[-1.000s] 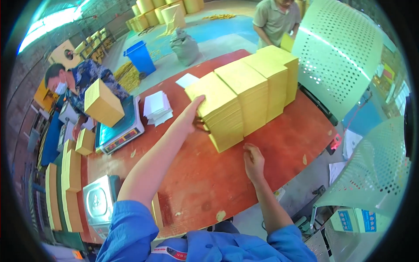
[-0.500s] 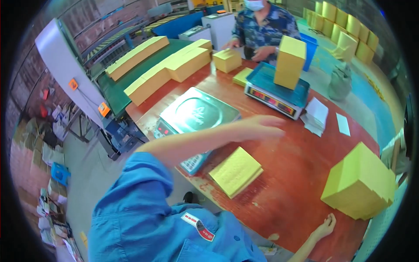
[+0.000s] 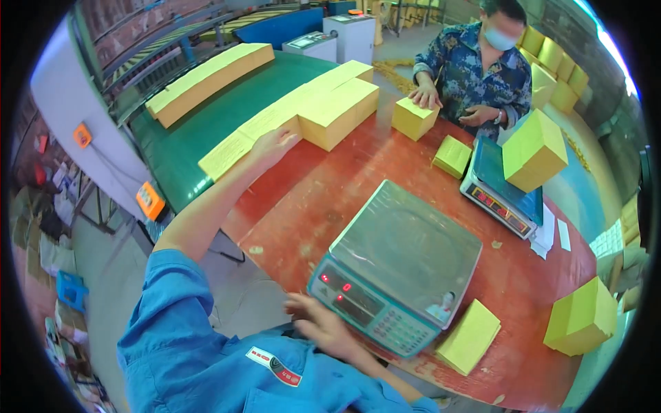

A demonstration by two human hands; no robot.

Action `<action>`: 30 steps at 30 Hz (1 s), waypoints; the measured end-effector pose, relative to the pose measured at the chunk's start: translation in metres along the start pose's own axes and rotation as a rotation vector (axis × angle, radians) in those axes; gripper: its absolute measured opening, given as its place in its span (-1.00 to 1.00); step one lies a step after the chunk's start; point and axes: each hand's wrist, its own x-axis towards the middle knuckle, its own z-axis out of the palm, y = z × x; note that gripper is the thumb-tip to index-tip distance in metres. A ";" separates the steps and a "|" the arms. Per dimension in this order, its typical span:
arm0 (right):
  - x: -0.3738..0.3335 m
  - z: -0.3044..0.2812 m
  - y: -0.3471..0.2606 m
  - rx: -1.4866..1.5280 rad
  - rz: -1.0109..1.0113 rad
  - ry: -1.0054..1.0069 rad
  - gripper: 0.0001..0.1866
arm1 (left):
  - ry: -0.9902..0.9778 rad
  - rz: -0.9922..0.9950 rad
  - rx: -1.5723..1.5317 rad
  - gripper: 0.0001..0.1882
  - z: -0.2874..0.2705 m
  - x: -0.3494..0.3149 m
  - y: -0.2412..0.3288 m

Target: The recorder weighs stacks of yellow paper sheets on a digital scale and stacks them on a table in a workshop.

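My left hand (image 3: pixel 277 143) reaches out at the front side of a long row of yellow paper stacks (image 3: pixel 337 113), fingers stretched out; whether it touches the paper I cannot tell. Close to my body, my right hand (image 3: pixel 320 323) hovers beside the near left corner of a digital scale (image 3: pixel 416 241), its fingers apart and nothing in them. The metal pan of that scale is bare and its red digits are lit. To the right of the scale lies a thin pile of yellow paper sheets (image 3: pixel 469 337).
Across the red table (image 3: pixel 330 186) a person (image 3: pixel 468 76) rests one hand on a yellow paper block (image 3: pixel 414 118). A second scale (image 3: pixel 499 189) bears a tall yellow stack (image 3: pixel 535 151). Another stack (image 3: pixel 582 316) stands at the right edge. A green belt (image 3: pixel 172 162) lies far left.
My view has turned left. My left arm has swung from over the middle of the table to the paper row. My right hand has come from the right table edge to near my body.
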 end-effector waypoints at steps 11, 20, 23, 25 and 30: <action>0.099 0.040 0.111 -0.777 -0.283 0.317 -0.46 | 0.081 0.481 0.523 -0.29 0.061 0.245 -0.016; 0.121 0.022 0.120 -0.390 0.103 0.494 -0.57 | 0.017 0.616 0.518 -0.31 0.140 0.361 0.021; 0.117 0.029 0.132 -0.357 0.108 0.501 -0.56 | -0.058 0.632 0.477 -0.30 0.154 0.369 0.026; 0.116 0.029 0.140 -0.339 0.083 0.482 -0.54 | -0.041 0.643 0.469 -0.30 0.155 0.363 0.028; 0.097 0.045 0.144 -0.307 -0.013 0.413 -0.52 | -0.116 0.570 0.484 -0.30 0.150 0.294 0.045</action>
